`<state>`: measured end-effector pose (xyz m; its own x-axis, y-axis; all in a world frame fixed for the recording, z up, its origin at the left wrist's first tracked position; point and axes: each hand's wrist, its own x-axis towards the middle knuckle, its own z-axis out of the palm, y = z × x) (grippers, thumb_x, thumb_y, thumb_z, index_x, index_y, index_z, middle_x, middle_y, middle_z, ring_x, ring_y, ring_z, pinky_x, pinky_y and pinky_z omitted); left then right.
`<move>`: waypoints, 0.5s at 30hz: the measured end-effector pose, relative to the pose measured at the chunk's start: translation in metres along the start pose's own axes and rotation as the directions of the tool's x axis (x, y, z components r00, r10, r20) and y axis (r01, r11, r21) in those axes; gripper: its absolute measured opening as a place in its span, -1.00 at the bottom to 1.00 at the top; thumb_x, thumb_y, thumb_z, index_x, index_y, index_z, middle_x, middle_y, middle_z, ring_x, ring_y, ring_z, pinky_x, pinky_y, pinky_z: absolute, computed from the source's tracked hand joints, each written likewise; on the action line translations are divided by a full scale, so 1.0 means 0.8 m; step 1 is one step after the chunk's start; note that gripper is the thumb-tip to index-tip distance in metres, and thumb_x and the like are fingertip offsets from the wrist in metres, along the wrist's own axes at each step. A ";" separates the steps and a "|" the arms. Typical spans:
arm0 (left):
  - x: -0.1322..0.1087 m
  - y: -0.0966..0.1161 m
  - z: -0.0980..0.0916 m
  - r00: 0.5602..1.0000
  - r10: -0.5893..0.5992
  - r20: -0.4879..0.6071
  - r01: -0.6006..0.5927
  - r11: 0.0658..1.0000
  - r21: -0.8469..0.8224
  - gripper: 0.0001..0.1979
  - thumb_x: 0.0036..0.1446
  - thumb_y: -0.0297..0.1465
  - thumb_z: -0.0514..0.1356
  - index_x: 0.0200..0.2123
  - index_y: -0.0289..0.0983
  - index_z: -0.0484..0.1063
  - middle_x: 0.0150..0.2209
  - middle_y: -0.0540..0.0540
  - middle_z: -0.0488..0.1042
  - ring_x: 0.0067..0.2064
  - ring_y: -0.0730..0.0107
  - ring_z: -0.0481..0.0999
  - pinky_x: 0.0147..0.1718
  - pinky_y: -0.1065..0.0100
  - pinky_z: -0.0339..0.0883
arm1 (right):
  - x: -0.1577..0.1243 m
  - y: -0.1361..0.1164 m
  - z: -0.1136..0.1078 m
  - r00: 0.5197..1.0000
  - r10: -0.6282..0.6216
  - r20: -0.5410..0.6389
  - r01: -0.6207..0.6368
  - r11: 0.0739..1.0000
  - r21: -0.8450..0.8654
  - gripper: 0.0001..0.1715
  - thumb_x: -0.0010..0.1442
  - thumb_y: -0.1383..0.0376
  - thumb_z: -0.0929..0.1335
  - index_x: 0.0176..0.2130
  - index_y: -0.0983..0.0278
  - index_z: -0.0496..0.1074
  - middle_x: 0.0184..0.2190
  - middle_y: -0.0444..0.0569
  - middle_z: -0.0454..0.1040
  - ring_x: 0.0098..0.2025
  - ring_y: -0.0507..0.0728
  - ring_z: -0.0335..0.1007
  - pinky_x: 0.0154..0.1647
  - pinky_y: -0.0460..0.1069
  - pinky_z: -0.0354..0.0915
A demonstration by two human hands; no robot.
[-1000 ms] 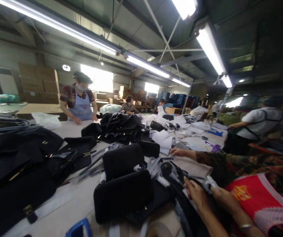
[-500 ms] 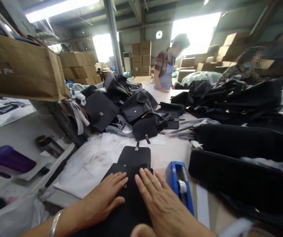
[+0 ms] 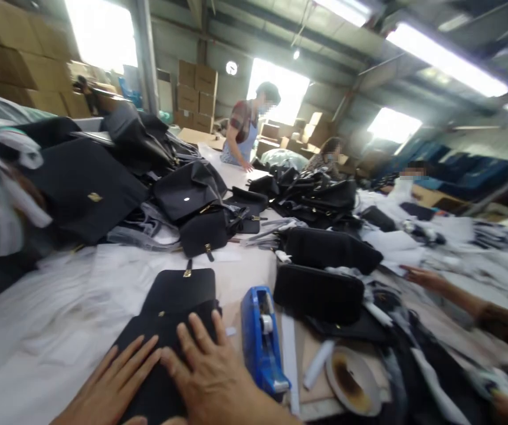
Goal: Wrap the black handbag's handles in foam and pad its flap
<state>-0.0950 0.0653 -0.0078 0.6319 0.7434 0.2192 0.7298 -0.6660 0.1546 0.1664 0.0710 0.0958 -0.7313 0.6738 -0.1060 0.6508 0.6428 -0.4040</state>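
Observation:
A flat black bag (image 3: 169,313) with a gold clasp lies on the white table (image 3: 59,330) right in front of me. My left hand (image 3: 112,386) rests flat on its lower left part, fingers stretched out. My right hand (image 3: 212,375) lies flat beside it on the same bag, fingers spread, holding nothing. A blue tape dispenser (image 3: 260,339) stands just to the right of my right hand.
Heaps of black bags (image 3: 192,200) cover the table's middle and left. Two black pouches (image 3: 320,292) lie right of the dispenser. A co-worker's hand (image 3: 422,277) reaches in from the right. A person in a blue apron (image 3: 245,133) stands at the far end, near stacked cardboard boxes (image 3: 196,94).
The view has swung right since half a second ago, after swinging left from the co-worker's side. My two hands have stayed flat on the black bag, now closer together.

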 end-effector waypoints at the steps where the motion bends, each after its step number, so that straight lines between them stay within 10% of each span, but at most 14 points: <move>1: 0.002 -0.003 0.006 1.000 -0.003 0.003 0.003 1.000 0.004 -0.19 0.19 -0.07 0.18 0.37 0.05 -0.20 0.31 -0.06 0.17 0.27 -0.04 0.24 0.21 -0.04 0.19 | 0.007 0.003 -0.001 0.999 0.014 0.038 -0.015 1.000 0.019 -0.05 0.19 -0.18 0.26 0.29 0.40 0.17 0.32 0.36 0.08 0.40 0.48 -0.17 0.33 0.47 -0.40; 3: 0.008 -0.003 0.008 0.998 0.003 0.062 -0.001 0.999 -0.033 -0.25 0.18 -0.04 0.17 0.35 0.09 -0.08 0.31 -0.04 0.15 0.29 -0.10 0.21 0.21 -0.10 0.16 | 0.025 0.021 -0.011 0.990 0.117 0.081 -0.133 0.963 0.233 -0.10 0.10 -0.20 0.33 0.11 0.44 0.41 0.19 0.37 0.31 0.29 0.51 0.12 0.34 0.45 -0.40; 5: 0.016 0.003 0.001 0.994 0.004 0.106 0.002 0.998 -0.056 -0.30 0.18 -0.03 0.16 0.33 0.08 -0.01 0.32 -0.05 0.13 0.29 -0.13 0.19 0.21 -0.12 0.17 | 0.054 0.052 -0.035 0.959 0.283 0.015 -0.225 0.730 0.646 -0.22 0.08 -0.22 0.34 -0.01 0.33 0.50 0.10 0.21 0.45 0.21 0.42 0.27 0.38 0.35 -0.30; 10: 0.027 0.023 -0.022 0.987 -0.077 0.141 0.082 0.996 -0.027 -0.38 0.23 -0.07 0.13 0.32 0.07 0.04 0.33 -0.06 0.12 0.31 -0.12 0.16 0.22 -0.16 0.13 | 0.136 0.113 -0.103 0.867 0.494 -0.061 -0.198 0.455 0.868 0.17 0.17 -0.24 -0.33 0.36 0.49 -0.14 0.33 0.39 0.06 0.28 0.26 0.20 0.20 0.30 0.17; 15: 0.028 0.029 -0.041 0.972 -0.077 0.222 0.103 0.989 -0.105 -0.38 0.28 -0.15 0.12 0.34 0.05 -0.02 0.35 -0.05 0.08 0.33 -0.07 0.11 0.24 -0.19 0.08 | 0.109 0.055 -0.103 0.945 0.324 -0.053 -0.070 0.358 0.931 0.10 0.22 -0.29 -0.17 0.24 0.36 0.25 0.15 0.16 0.40 0.16 0.18 0.36 0.17 0.10 0.25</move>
<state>-0.0723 0.0645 0.0321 0.6157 0.7879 -0.0125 0.7594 -0.5891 0.2763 0.1483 0.1880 0.1435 -0.4690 0.8641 -0.1825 0.0946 -0.1563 -0.9832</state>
